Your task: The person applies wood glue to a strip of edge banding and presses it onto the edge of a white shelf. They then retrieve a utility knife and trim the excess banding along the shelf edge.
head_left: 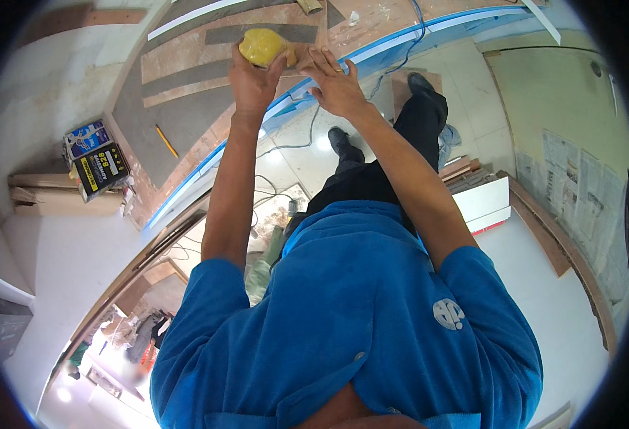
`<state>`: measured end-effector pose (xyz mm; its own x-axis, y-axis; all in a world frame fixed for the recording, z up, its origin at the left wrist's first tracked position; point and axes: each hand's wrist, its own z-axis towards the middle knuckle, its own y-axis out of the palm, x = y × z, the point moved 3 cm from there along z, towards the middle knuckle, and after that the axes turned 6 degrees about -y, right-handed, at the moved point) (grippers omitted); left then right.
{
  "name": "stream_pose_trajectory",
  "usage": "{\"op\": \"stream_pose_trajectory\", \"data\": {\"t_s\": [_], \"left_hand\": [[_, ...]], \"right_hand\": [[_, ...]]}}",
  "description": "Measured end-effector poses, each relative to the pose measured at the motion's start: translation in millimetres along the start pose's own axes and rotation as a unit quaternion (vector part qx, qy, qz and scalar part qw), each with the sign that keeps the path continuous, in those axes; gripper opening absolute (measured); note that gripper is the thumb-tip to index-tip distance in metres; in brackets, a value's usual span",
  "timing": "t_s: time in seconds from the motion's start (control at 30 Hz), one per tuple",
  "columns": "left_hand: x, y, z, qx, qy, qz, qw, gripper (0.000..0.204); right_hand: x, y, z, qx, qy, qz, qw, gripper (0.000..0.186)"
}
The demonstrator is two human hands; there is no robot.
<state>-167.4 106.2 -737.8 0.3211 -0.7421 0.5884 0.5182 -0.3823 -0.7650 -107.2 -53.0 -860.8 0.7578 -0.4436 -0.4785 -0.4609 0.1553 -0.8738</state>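
Note:
My left hand (256,82) is closed round a shiny yellow rounded thing (261,47), which looks like a squeezable container or a filled bag; I cannot tell which. Its far side is hidden. Just right of it, my right hand (334,82) has its fingers stretched out and apart, close to a brownish part beside the yellow thing. Whether the fingertips touch that part is unclear. Both hands are over a grey panel (203,132) with wooden strips (185,61) laid across it.
A yellow pencil (166,141) lies on the panel. Blue tape (193,184) runs along the near edge. Black and blue packages (101,168) sit at the left. A blue cable (407,48) crosses the edge to the tiled floor; stacked boards (464,175) are at the right.

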Motion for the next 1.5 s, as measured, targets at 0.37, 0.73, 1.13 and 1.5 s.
{"op": "stream_pose_trajectory", "data": {"t_s": [0.37, 0.73, 1.13, 1.5], "left_hand": [[-10, -9, -11, -0.004, -0.020, -0.030, 0.999, 0.064], [-28, -18, -17, 0.049, -0.058, -0.022, 0.997, 0.061], [-77, -42, -9, 0.080, -0.083, -0.044, 0.992, 0.057], [-108, -57, -2, 0.120, -0.037, -0.014, 0.992, 0.057]], "right_hand": [[-2, 2, 0, -0.007, 0.012, -0.010, 1.000, 0.047], [-13, 1, 3, 0.000, 0.021, -0.009, 1.000, 0.057], [-29, -10, 10, -0.005, 0.020, -0.076, 0.997, 0.059], [-30, -5, 12, -0.038, 0.025, -0.077, 0.996, 0.063]]}}
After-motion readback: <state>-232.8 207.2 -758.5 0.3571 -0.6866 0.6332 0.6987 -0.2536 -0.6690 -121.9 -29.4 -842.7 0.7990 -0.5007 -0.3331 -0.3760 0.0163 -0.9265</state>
